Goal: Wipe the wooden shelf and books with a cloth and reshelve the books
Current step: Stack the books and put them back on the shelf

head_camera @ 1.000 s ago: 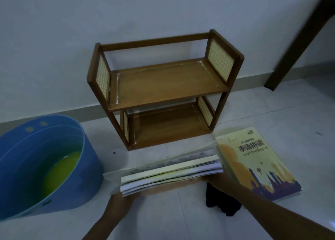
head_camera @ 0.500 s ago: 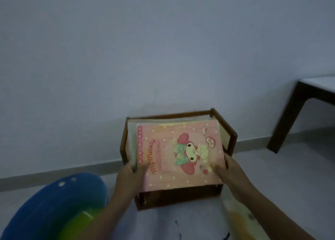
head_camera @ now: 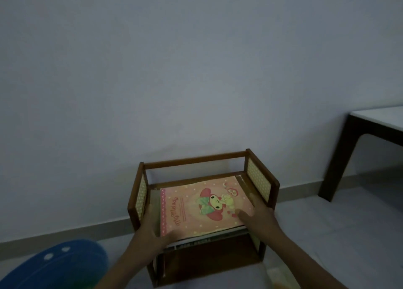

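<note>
Both hands are on the stack of books: the left hand (head_camera: pixel 152 229) grips its near-left corner, thumb on top and fingers down the side, while the right hand (head_camera: pixel 258 216) holds the near-right edge with its thumb pressed on the cover. The books (head_camera: pixel 202 206) lie flat on the top tier of the shelf (head_camera: pixel 263 179), the pink cover facing up (a cartoon figure with a green bow on it). The stack's long axis runs side to side across the shelf, and the spine of the top book sits at the left. Page edges face the person, slightly overhanging the front. The lower tier looks dark. A blue tub (head_camera: pixel 56 267) sits on the floor at the left.
</note>
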### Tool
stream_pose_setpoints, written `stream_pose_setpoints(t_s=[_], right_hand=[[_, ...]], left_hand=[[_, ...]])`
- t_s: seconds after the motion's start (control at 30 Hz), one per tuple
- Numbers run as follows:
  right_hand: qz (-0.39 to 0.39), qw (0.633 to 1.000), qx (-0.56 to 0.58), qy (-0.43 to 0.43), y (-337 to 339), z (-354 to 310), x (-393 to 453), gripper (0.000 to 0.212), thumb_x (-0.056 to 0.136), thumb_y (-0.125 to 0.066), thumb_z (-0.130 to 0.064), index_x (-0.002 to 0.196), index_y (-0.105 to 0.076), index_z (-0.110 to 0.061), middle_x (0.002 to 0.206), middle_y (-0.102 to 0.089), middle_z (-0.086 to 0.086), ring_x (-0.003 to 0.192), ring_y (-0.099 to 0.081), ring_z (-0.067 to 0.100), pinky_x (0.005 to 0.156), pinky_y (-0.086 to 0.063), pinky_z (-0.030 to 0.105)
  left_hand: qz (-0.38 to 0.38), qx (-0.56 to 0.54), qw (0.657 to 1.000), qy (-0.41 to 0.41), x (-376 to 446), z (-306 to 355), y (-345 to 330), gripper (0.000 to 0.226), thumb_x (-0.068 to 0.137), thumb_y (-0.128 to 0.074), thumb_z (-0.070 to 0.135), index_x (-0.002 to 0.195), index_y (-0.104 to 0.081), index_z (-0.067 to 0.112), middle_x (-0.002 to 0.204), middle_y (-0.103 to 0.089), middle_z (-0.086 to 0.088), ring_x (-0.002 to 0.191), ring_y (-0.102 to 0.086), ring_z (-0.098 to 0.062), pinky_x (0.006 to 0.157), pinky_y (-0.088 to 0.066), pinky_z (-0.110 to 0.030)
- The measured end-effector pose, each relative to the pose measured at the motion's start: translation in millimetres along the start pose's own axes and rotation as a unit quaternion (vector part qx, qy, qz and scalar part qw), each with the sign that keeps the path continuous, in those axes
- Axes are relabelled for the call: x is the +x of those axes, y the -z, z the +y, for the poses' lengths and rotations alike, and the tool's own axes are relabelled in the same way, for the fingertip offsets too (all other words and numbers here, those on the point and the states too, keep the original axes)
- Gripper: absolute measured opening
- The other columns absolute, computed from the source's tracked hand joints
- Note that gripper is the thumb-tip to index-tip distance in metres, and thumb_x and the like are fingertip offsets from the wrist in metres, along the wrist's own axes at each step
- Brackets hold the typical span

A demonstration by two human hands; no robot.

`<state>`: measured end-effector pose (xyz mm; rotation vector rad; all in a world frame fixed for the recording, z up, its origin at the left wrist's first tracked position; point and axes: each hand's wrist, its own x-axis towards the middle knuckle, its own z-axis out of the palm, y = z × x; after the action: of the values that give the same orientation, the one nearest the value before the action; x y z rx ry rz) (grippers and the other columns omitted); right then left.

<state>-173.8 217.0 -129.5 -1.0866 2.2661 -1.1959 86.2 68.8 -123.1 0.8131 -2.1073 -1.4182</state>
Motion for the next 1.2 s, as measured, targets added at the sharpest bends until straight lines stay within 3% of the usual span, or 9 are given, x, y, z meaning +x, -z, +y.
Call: stream_pose_setpoints(t_s=[0.07,0.17,0.3,0.43,0.5,0.67,0.83,1.03,1.2], right_hand=[[-0.080,0.995,0.036,0.044,10,8,-12,0.061,0.076,-0.074,-0.042,0.123,-0.037,-0.045,0.130,-0.047,-0.020,0.128,-0.042,0.011,0.109,-0.038,0.046],[-0.097,0.987,-0.119,0.046,14,21,-22,0.084,0.076,-0.073,-0.040,0.143,-0.023,-0.036,0.149,-0.026,-0.010,0.141,-0.021,0.018,0.115,-0.028,0.042],[-0.067,0.974,-0.207,0.063,12,21,-12,0.080,0.085,-0.065,-0.039,0.150,-0.019,-0.029,0.156,-0.024,0.000,0.141,-0.027,0.019,0.113,-0.033,0.036],[-0.044,0.955,-0.288,0.062,15,7,11,0.075,0.084,-0.065,-0.044,0.147,-0.029,-0.027,0.144,-0.046,0.002,0.126,-0.048,0.018,0.099,-0.043,0.031],[-0.036,0.944,-0.322,0.055,13,1,22,0.074,0.082,-0.067,-0.044,0.146,-0.033,-0.027,0.141,-0.049,0.003,0.123,-0.050,0.019,0.095,-0.045,0.032],[-0.033,0.953,-0.301,0.026,4,3,26,0.075,0.083,-0.067,-0.042,0.147,-0.029,-0.029,0.145,-0.039,0.007,0.130,-0.040,0.024,0.100,-0.043,0.038],[0.115,0.960,-0.214,0.139,16,52,-35,0.040,0.092,-0.054,-0.026,0.132,-0.047,-0.022,0.130,-0.048,0.001,0.114,-0.048,0.016,0.094,-0.047,0.031],[0.017,0.960,-0.198,-0.196,52,202,-84,0.049,0.092,-0.053,-0.021,0.139,-0.040,-0.012,0.139,-0.042,0.015,0.123,-0.047,0.029,0.099,-0.041,0.034],[0.008,0.944,-0.179,-0.277,60,265,-93,0.043,0.092,-0.052,-0.023,0.132,-0.044,-0.007,0.127,-0.046,0.019,0.115,-0.049,0.034,0.096,-0.045,0.040]], left_hand=[[-0.042,0.099,0.991,-0.080,-13,-4,-3,0.117,0.063,-0.090,0.032,0.143,-0.008,0.055,0.140,-0.042,0.031,0.132,-0.039,0.006,0.107,-0.040,-0.024],[0.019,0.322,0.939,-0.119,-13,-15,-4,0.129,0.061,-0.087,0.031,0.130,0.015,0.070,0.145,-0.026,0.028,0.138,-0.025,0.004,0.113,-0.030,-0.023],[0.072,0.268,0.960,-0.041,-4,-21,-1,0.107,0.066,-0.084,0.027,0.144,-0.013,0.045,0.141,-0.042,0.015,0.130,-0.044,-0.009,0.103,-0.045,-0.036],[0.131,0.298,0.945,0.042,13,-13,-2,0.046,0.078,-0.075,0.028,0.118,-0.052,0.028,0.111,-0.062,0.014,0.102,-0.062,-0.012,0.083,-0.052,-0.029],[0.136,0.352,0.925,0.054,21,-14,-4,0.036,0.078,-0.074,0.032,0.110,-0.060,0.024,0.107,-0.067,0.005,0.095,-0.063,-0.014,0.076,-0.051,-0.028],[0.129,0.387,0.910,0.075,30,-15,-10,0.037,0.077,-0.074,0.034,0.108,-0.063,0.017,0.105,-0.067,-0.004,0.091,-0.063,-0.019,0.075,-0.055,-0.033],[0.156,0.555,0.817,0.001,-8,-4,-45,0.072,0.070,-0.077,0.040,0.128,-0.051,0.007,0.131,-0.050,-0.022,0.114,-0.048,-0.039,0.088,-0.049,-0.048],[-0.036,0.430,0.902,0.000,-14,-13,-169,0.062,0.093,-0.049,0.046,0.144,-0.035,0.013,0.149,-0.037,-0.007,0.135,-0.034,-0.024,0.109,-0.034,-0.035],[-0.166,0.328,0.921,0.129,-2,-42,-283,0.062,0.095,-0.050,0.039,0.144,-0.030,0.008,0.147,-0.036,-0.011,0.135,-0.035,-0.026,0.105,-0.038,-0.035]])
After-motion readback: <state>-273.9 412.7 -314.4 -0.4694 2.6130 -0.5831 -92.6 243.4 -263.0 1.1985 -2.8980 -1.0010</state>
